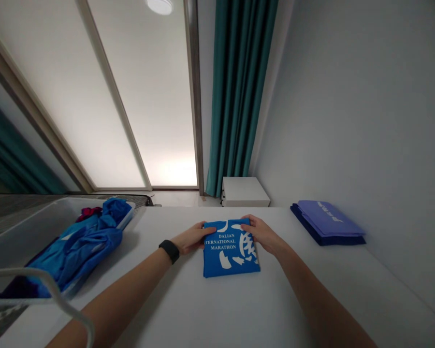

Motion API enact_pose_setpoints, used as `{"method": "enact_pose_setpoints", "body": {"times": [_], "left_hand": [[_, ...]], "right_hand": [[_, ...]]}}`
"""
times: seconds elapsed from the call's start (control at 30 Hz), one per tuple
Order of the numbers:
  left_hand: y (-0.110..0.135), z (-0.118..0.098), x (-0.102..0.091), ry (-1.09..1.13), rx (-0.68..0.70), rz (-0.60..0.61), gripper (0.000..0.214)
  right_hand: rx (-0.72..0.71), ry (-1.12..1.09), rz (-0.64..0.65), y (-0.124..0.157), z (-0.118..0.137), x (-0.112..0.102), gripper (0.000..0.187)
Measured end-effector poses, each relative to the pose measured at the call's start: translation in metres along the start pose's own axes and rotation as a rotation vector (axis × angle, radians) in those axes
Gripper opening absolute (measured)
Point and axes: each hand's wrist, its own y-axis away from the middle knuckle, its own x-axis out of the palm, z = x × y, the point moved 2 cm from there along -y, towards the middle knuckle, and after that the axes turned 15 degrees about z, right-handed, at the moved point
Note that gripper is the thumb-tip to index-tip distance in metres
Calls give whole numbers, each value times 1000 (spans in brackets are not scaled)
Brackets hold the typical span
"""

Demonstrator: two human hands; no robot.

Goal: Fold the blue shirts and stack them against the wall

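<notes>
Writing: folded blue cloth [232, 256] bears white capitals in three lines, "DALIAN", "TERNATIONAL", "MARATHON"; the start of the middle line does not show at the left edge. Bold white brush-like shapes around the text, several cut off by the edges. Second item with lettering: folded purple cloth [328, 217], white characters running aslant across its top, too blurred to read with confidence.

Position: blue cloth lies near the middle of the white counter [217, 314], a near-square packet, text upright to the wearer.

Hands: left hand [190, 239] pinches the upper left corner, thumb on top; right hand [261, 234] pinches the upper right corner likewise, thumb over the printed face. Black wristband [169, 251] on left wrist; no marking legible.

Surroundings: purple cloth rests on dark navy cloth [311, 233] at the right, beside the wall [366, 121], well apart from the right hand. At left, pale bin [10, 237] with rumpled blue clothing [90, 244] and a dark red piece [89, 213]. Beyond the counter: small white cabinet [245, 192], teal curtain [241, 92], frosted door panels [148, 106].

Obstruction: pale curved bar [60, 297], lower left, crosses in front of the bin and part of the left forearm.
</notes>
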Motion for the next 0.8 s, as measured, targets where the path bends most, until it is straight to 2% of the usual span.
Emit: {"method": "enact_pose_setpoints", "body": {"times": [0.17, 0.37, 0.53, 0.7, 0.8], "left_hand": [[-7, -5, 34, 82, 28, 178, 53], [-38, -5, 68, 11, 25, 149, 54], [-69, 1, 95, -47, -7, 199, 61], [-90, 7, 116, -75, 28, 287, 63], [-95, 7, 125, -66, 53, 334, 62]], "right_hand": [[10, -24, -28, 16, -12, -24, 32], [15, -53, -117, 48, -19, -58, 34], [14, -116, -227, 76, -26, -83, 38], [38, -296, -274, 100, -37, -95, 15], [64, -360, -245, 117, -40, -94, 14]]}}
